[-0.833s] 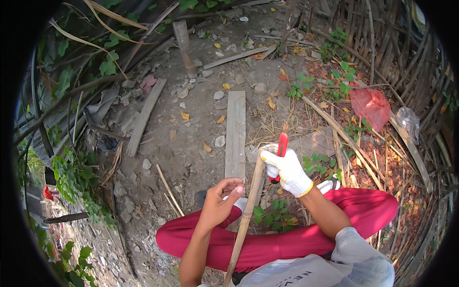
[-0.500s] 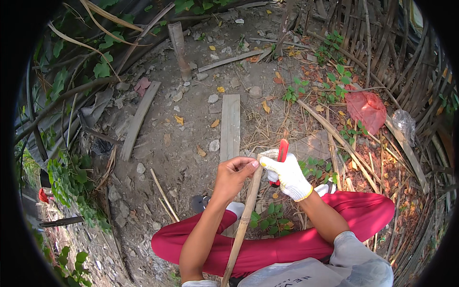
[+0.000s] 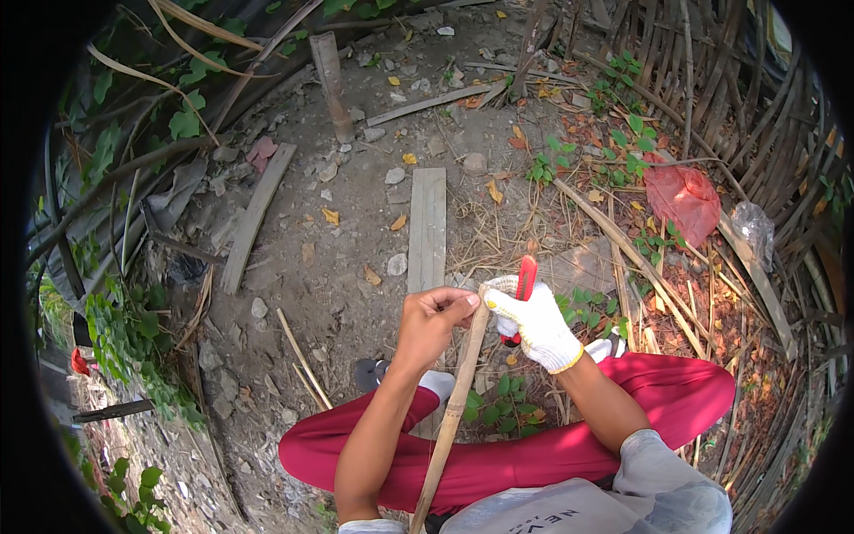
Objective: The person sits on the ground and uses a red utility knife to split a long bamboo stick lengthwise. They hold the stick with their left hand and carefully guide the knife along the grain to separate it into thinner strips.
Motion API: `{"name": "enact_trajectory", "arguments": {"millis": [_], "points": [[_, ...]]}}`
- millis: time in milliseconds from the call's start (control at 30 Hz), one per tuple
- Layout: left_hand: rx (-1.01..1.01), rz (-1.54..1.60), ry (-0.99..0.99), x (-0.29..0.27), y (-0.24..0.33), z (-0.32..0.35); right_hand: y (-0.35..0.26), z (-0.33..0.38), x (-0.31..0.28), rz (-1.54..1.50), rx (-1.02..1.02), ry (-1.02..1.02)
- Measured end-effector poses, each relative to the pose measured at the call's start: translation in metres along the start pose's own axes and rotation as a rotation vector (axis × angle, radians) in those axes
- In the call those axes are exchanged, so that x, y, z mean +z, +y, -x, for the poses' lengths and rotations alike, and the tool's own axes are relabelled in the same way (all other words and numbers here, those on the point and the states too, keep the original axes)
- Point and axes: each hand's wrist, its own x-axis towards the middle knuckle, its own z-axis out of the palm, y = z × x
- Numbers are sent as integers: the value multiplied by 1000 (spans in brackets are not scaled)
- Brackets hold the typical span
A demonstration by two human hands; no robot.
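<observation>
A long bamboo stick (image 3: 452, 416) slants from my lap up to a point between my two hands. My bare left hand (image 3: 433, 322) is closed in a pinch at its upper end, thumb against the curled fingers. On the other side, my right hand (image 3: 536, 329), in a white knit glove with a yellow cuff edge, grips a red-handled tool (image 3: 527, 278). The handle sticks up above the glove, and another red bit shows below the palm. Its working end is hidden by the glove and stick. The gloved thumb and fingers lie against the stick's tip.
A flat wooden plank (image 3: 428, 227) lies ahead on stony dirt, with another board (image 3: 258, 218) to its left. A short post (image 3: 332, 87) stands beyond. Bamboo poles (image 3: 636, 262) and a red plastic bag (image 3: 682, 200) lie right, beside a slatted fence (image 3: 747, 98).
The view has shifted slightly, so the ground things sit a little higher and further left. Both hands keep their places on the stick and tool.
</observation>
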Motion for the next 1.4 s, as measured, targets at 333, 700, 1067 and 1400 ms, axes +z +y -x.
{"name": "enact_trajectory", "arguments": {"millis": [333, 700, 1067, 1400], "points": [[11, -10, -16, -1, 4, 1, -1, 0, -2, 7, 12, -22], [29, -60, -30, 0, 5, 1, 3, -2, -2, -14, 3, -24], [-145, -114, 86, -32, -15, 60, 2, 0, -6, -53, 15, -37], [-193, -194, -39, -31, -33, 161, 2, 1, -4, -70, 20, -48]]}}
